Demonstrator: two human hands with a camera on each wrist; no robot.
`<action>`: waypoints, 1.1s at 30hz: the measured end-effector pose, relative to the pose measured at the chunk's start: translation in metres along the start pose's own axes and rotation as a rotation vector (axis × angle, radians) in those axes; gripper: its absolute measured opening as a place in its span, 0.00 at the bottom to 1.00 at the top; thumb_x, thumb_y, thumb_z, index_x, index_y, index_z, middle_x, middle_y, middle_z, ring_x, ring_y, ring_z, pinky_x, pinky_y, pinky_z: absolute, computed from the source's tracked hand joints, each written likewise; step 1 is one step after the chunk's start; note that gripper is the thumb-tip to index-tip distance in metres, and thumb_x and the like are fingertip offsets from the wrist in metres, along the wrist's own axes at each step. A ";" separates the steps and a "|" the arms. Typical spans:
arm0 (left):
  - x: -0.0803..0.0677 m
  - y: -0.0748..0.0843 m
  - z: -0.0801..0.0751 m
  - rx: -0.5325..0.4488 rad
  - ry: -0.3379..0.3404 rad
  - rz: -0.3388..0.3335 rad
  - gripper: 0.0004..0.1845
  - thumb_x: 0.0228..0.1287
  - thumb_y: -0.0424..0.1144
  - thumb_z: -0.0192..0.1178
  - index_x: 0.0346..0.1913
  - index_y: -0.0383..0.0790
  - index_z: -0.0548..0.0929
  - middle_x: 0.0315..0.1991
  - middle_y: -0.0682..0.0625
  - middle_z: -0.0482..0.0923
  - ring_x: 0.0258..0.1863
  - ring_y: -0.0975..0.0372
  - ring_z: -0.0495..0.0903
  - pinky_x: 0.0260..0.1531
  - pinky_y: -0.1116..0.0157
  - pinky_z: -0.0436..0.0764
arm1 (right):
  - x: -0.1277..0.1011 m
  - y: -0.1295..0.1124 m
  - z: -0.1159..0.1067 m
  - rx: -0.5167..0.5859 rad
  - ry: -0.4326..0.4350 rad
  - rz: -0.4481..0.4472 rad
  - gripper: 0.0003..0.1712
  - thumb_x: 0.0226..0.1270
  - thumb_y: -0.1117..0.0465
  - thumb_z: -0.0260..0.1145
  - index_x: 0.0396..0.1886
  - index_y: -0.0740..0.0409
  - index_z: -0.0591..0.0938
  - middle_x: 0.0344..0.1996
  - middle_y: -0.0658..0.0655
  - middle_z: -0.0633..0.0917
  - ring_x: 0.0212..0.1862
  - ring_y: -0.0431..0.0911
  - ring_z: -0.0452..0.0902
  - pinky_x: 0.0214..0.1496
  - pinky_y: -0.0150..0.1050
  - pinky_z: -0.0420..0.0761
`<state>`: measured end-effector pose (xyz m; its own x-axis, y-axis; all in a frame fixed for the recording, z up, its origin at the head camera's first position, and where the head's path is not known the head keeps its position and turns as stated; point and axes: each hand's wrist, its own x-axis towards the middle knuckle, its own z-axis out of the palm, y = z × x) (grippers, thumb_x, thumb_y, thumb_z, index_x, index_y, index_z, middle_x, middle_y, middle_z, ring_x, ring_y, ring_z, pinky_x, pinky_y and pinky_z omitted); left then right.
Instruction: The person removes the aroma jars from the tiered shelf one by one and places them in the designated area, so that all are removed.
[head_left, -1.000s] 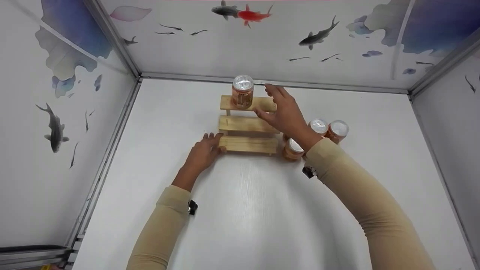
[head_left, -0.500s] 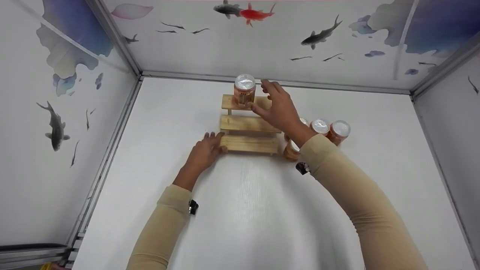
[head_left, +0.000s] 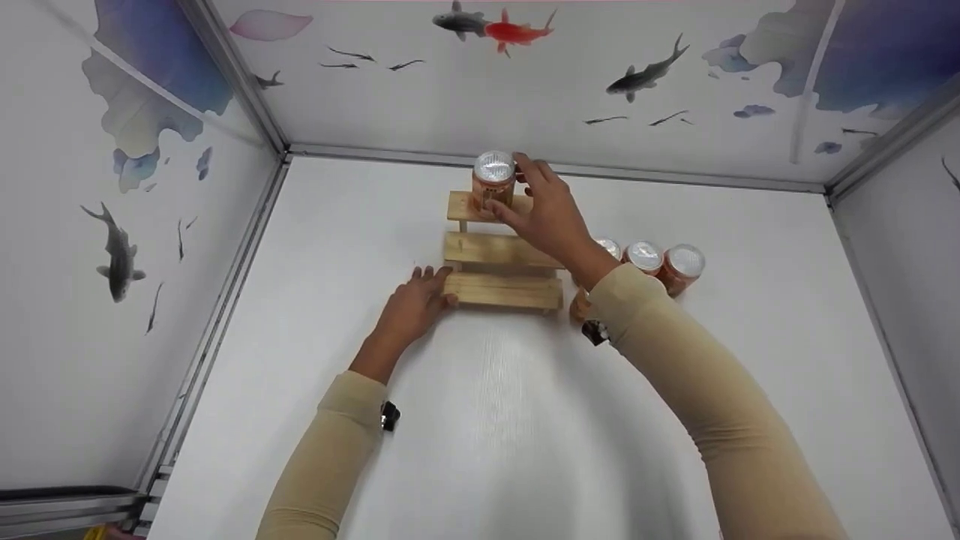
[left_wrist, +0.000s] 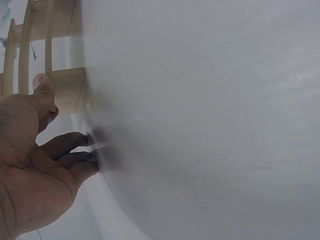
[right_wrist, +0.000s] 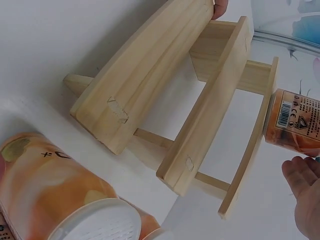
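A three-step wooden stand stands on the white table. On its top step, toward the left, an orange-labelled can with a silvery lid stands upright. My right hand is at the can's right side, thumb in front and fingers behind; in the right wrist view, a small gap shows between the fingers and the can. My left hand holds the left end of the lowest step between thumb and index finger. Its other fingers rest against the table, as the left wrist view shows.
Several more orange cans stand close together to the right of the stand, partly hidden by my right forearm. White panels printed with fish enclose the table at the back and sides, with a metal rail along the back edge.
My right hand has moved left toward the can on the top step, its thumb and fingers now around the can's right side. The left hand stays at the stand's end.
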<state>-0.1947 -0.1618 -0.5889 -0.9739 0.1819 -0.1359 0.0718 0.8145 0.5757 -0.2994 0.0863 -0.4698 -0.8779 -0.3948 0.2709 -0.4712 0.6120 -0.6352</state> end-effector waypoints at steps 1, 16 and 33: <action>0.000 0.000 0.000 -0.007 -0.001 -0.004 0.36 0.82 0.59 0.59 0.84 0.46 0.72 0.82 0.25 0.65 0.85 0.32 0.62 0.77 0.30 0.72 | 0.001 -0.001 0.001 -0.003 0.002 0.000 0.49 0.78 0.45 0.76 0.86 0.62 0.65 0.72 0.67 0.79 0.72 0.62 0.80 0.73 0.51 0.85; 0.000 -0.001 0.000 -0.028 0.000 -0.021 0.35 0.82 0.57 0.61 0.83 0.47 0.73 0.82 0.27 0.65 0.86 0.34 0.61 0.79 0.31 0.69 | 0.012 -0.005 0.007 -0.064 -0.015 0.043 0.49 0.78 0.46 0.76 0.86 0.62 0.65 0.73 0.67 0.78 0.64 0.60 0.84 0.67 0.54 0.86; -0.001 0.001 0.000 -0.025 0.000 -0.012 0.35 0.81 0.57 0.61 0.84 0.47 0.72 0.82 0.27 0.65 0.85 0.34 0.62 0.78 0.32 0.71 | 0.017 -0.005 0.006 0.006 -0.031 0.038 0.45 0.78 0.53 0.77 0.84 0.66 0.67 0.71 0.67 0.78 0.72 0.59 0.81 0.73 0.48 0.85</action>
<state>-0.1935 -0.1617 -0.5882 -0.9747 0.1722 -0.1424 0.0551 0.8028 0.5937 -0.3110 0.0721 -0.4664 -0.8921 -0.3924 0.2242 -0.4371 0.6229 -0.6488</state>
